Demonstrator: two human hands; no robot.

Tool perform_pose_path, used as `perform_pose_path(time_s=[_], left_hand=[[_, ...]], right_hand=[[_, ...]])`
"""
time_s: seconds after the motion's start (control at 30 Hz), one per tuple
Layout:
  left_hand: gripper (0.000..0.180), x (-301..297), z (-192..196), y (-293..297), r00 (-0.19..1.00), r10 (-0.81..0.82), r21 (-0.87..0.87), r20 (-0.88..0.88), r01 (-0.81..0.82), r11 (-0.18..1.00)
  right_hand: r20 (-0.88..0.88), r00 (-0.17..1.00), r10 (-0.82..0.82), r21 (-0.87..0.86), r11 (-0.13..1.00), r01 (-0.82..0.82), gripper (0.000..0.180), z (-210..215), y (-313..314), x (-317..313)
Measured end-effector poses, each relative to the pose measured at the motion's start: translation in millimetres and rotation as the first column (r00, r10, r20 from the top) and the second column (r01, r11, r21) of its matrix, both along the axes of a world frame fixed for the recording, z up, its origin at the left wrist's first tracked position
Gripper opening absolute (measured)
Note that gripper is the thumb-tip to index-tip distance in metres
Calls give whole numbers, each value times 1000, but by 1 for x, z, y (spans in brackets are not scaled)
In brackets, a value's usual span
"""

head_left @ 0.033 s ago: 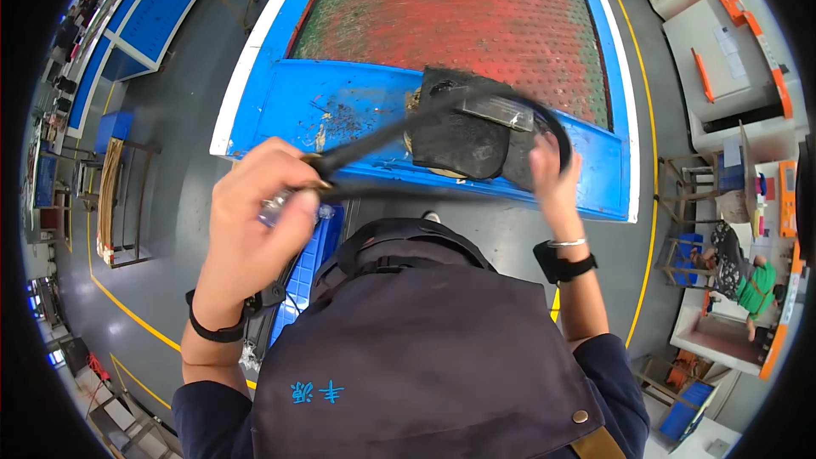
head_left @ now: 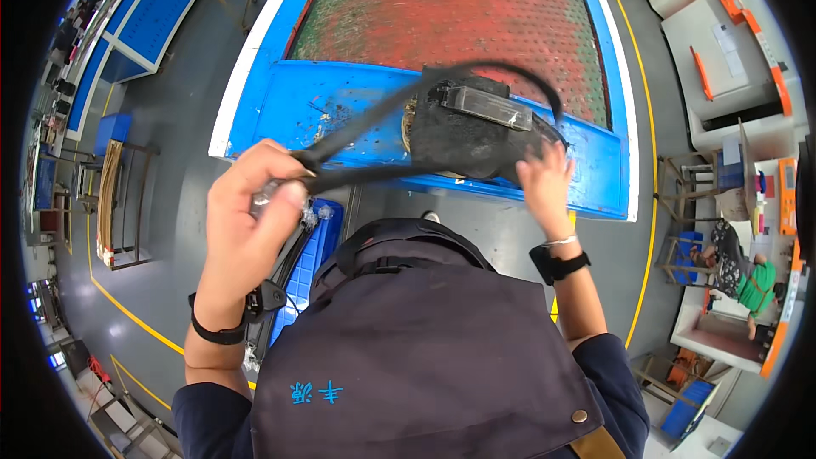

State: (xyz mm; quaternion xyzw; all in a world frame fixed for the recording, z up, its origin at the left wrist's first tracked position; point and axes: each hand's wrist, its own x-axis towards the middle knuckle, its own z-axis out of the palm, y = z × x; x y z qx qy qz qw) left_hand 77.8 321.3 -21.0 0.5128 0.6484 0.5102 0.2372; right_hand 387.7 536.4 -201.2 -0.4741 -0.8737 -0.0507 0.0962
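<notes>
A long black belt-like strip [head_left: 365, 123] forms a loop in the air, blurred by motion. My left hand [head_left: 259, 204] is closed on its two near ends, and a bit of clear plastic shows between the fingers. My right hand [head_left: 546, 180] is at the loop's far right end, fingers spread; any touch with the strip is blurred. Beneath the loop, a black cloth pad [head_left: 459, 138] lies on the blue table edge [head_left: 340, 89]. On the pad rests a dark rectangular block [head_left: 489, 108].
The table top has a red and green textured mat [head_left: 450, 13]. Below my left hand is a blue plastic crate [head_left: 310, 268] with black strips beside it. A person in green [head_left: 755, 289] works at the far right. Benches and a wooden rack [head_left: 109, 200] stand around.
The strip's loop has shifted, its far end sitting higher off my right hand. My right hand has moved slightly down and its fingers have spread. The left hand keeps its hold.
</notes>
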Motion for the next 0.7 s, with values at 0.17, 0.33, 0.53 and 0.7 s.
perform_pose_path(time_s=[0.17, 0.33, 0.53, 0.7], left_hand=[[16, -15, -20, -3, 766, -56, 93, 641, -5, 996], [13, -13, -18, -3, 677, -42, 111, 735, -58, 992], [12, -3, -9, -12, 990, 94, 143, 108, -109, 984], [19, 1, 5, -16, 940, 70, 276, -333, 27, 961]], right_hand=[[-37, 999, 13, -68, 998, -15, 38, -17, -18, -4], [-24, 997, 76, -118, 990, -78, 30, -17, -15, -1], [-403, 906, 126, 38, 992, -121, 37, 22, 36, -21], [-431, 882, 191, -172, 942, -289, 60, 13, 73, -36]])
